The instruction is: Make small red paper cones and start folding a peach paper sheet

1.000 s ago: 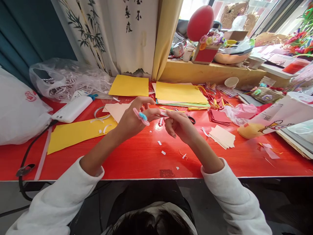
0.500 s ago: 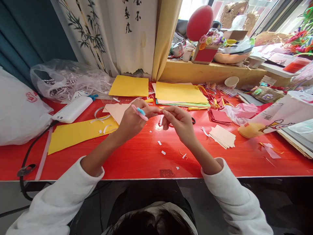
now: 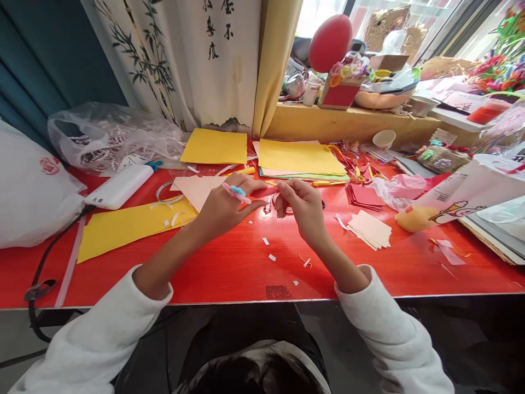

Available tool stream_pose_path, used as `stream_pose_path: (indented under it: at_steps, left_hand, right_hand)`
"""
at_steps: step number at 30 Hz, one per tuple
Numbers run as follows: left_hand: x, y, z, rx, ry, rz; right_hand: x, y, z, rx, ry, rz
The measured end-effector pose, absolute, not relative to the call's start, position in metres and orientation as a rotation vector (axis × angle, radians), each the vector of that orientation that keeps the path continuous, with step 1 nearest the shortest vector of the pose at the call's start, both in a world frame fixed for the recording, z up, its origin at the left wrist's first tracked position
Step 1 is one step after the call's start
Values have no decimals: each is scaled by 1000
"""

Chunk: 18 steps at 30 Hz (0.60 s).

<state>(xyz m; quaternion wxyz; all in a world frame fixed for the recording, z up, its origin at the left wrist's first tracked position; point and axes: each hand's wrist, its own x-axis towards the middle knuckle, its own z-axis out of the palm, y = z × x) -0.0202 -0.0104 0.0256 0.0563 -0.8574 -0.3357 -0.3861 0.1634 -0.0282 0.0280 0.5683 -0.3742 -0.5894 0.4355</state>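
Between left hand (image 3: 222, 206) and right hand (image 3: 304, 209) sits a small red piece (image 3: 266, 191).

Reference: yellow paper stack (image 3: 301, 156). In front of the stack, what lies between the left hand (image 3: 223, 203) and right hand (image 3: 304, 208) is too small to identify; the right hand conceals most of 1 black object (image 3: 324, 204). Far left of the stack, the white bag (image 3: 30, 191) is truncated by the left edge. Behind the stack, the window (image 3: 322, 16) is truncated by the top edge.
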Motion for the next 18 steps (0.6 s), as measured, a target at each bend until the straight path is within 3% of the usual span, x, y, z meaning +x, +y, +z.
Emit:
stream_pose_path:
  at_steps: [18]
  left_hand:
    - [-16, -13, 26, -2480, -978, -1311]
  right_hand:
    - [162, -33, 22, -981, -1513, 757]
